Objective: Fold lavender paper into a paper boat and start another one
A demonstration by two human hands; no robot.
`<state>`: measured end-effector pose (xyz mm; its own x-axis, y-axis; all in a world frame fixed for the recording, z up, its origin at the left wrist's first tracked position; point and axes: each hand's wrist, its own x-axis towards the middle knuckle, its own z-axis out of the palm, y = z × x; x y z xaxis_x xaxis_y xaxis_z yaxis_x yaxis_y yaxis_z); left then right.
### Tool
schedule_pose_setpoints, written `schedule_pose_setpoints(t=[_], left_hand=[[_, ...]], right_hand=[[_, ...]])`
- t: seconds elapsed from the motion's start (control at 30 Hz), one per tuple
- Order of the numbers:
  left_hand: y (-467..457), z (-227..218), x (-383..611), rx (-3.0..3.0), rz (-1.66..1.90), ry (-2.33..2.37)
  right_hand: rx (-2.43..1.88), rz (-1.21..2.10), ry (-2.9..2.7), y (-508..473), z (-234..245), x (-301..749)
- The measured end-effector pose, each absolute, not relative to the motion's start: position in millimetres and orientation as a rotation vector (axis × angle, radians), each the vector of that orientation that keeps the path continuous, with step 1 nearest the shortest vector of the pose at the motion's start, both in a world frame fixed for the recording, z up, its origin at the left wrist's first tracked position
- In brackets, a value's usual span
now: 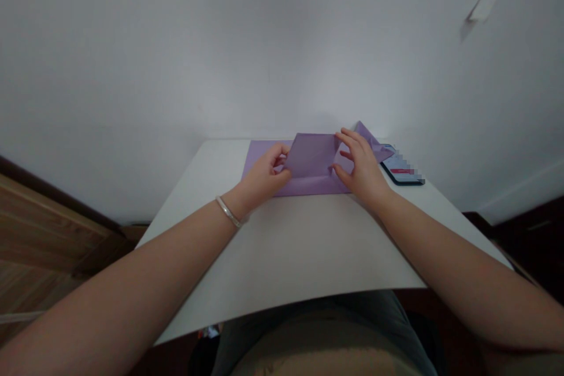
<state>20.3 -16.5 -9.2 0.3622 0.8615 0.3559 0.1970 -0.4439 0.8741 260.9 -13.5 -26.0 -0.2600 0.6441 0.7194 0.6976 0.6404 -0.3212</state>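
Note:
A sheet of purple paper (312, 155) is partly raised in a fold, while its lower part lies on the white table. My left hand (267, 173) pinches the left edge of the raised flap between thumb and fingers. At the flap's right side, my right hand (359, 164) has thumb and fingers spread, with fingertips against the paper. Just behind my right hand stands a folded purple paper piece (368, 136) with a pointed top. Whether it joins the sheet is hidden by my hand.
A phone (402, 165) with a lit screen lies on the table's right side. The white table (282, 252) backs onto a pale wall (264, 47). Wooden furniture (48, 235) stands at the left, below table height.

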Motion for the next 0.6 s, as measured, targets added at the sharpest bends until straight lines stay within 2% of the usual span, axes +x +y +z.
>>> schedule_pose_setpoints(t=[0.23, 0.6], left_hand=[[-17.4, -10.5, 15.2, 1.806, 1.011, 0.943], [-12.4, -19.0, 14.4, 1.593, 1.038, 0.751]], right_hand=[[-0.954, -0.24, -2.059, -15.2, -21.8, 258.0], [-0.93, -0.315, -2.059, -17.6, -18.6, 257.6]])
